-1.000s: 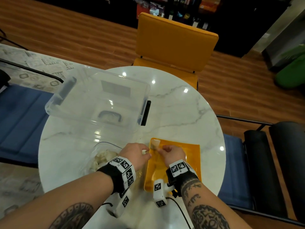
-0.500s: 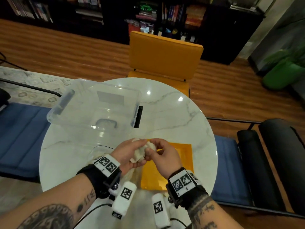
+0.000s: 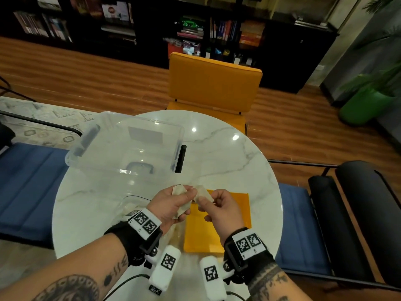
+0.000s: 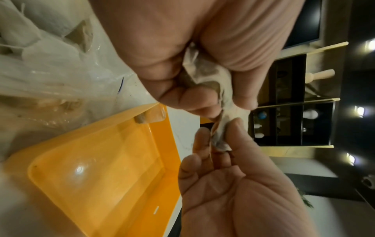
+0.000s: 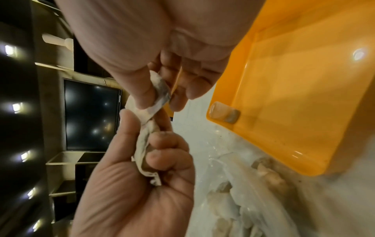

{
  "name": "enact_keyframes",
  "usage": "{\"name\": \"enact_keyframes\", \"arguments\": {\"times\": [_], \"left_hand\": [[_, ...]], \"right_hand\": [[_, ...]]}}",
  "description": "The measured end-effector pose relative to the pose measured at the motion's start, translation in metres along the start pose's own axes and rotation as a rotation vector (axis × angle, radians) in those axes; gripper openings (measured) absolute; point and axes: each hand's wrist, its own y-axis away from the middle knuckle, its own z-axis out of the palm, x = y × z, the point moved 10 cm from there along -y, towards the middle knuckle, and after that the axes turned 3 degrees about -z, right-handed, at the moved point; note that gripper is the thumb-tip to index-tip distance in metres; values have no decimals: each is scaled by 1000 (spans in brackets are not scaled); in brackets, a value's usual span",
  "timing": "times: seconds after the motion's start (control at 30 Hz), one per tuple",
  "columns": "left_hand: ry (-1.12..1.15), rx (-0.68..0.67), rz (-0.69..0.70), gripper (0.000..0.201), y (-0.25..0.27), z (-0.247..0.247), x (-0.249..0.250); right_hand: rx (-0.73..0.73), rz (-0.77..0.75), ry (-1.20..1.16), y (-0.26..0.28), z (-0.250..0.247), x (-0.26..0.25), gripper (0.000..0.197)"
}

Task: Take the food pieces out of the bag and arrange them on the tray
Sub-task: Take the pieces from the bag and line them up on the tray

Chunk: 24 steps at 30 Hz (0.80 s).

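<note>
Both hands are raised over the table, joined by a pale, limp food piece [image 3: 202, 193]. My left hand [image 3: 186, 202] grips its crumpled end [image 4: 205, 72] in curled fingers. My right hand [image 3: 207, 199] pinches the other end [image 5: 160, 94] between thumb and fingers. The strip is stretched between them. Below lies the orange tray [image 3: 234, 205], with one small food piece [image 4: 150, 116] in its corner. The clear bag [image 3: 130, 205] of pale food pieces [image 5: 243, 200] lies left of the tray, partly hidden by my left wrist.
A clear plastic bin [image 3: 125, 148] stands on the round marble table [image 3: 227, 153] at the back left. An orange chair [image 3: 214, 83] is behind the table, blue seats on both sides. Cables run off the table's near edge.
My hands rose from the tray's corner, where one piece stayed. They now hold a pale piece in the air and have drawn slightly apart, stretching it.
</note>
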Motion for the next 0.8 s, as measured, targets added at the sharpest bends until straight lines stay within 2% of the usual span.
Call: {"name": "enact_keyframes", "arguments": {"times": [0.07,0.17,0.23,0.3,0.43,0.5,0.6,0.67,0.8], "left_hand": [[-67,28,40,16,-4,-3,2],[-287,19,128,29,-8,-5,6],[-456,-13,164,30,-10,-3,4],[-519,-27,174,18,-13,-4,-1],[-574,29,176,6,-23,-11,-5],[-630,136,177,6,-31,-25,-4],[-872,280,170,16,-43,-43,-6],[-1006,296,148,24,-49,-43,-13],[-1091,255,108,30,-56,-41,-28]], "right_hand": [[-40,-4,54,2,1,7,25],[-140,-31,201,2,3,17,31],[-200,-58,337,1,2,23,18],[-235,-48,454,-1,3,29,3],[-240,19,534,-11,3,45,9],[-226,47,577,-22,2,54,12],[-156,96,615,-45,-3,68,11],[-130,137,641,-58,-4,79,12],[-128,216,726,-78,-1,96,10]]}}
